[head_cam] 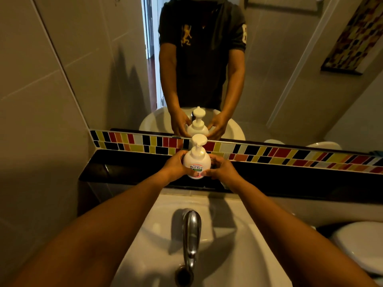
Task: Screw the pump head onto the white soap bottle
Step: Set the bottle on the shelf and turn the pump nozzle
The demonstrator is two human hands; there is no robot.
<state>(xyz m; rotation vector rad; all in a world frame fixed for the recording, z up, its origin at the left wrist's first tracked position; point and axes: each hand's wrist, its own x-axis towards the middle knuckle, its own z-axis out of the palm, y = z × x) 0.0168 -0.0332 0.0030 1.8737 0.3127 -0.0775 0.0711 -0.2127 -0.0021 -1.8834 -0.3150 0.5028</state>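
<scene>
Fingers of left hand (175, 165) and right hand (221, 169) curl loosely round the sides of the round white plastic soap bottle w/ red-green label (196, 165), upright on the black glossy ledge (290, 179) behind the white ceramic basin (238, 235). White plastic pump head (198, 141) sits on top; can't tell if threads are tight. Risk: a twist w/ this light a grip could spin the whole bottle or tip it off into the basin.

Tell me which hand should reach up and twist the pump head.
Probably the right hand: only its fingertips touch the white soap bottle, so it frees easily. The left hand wraps the bottle's side more fully and can steady it under the pump head.
</scene>
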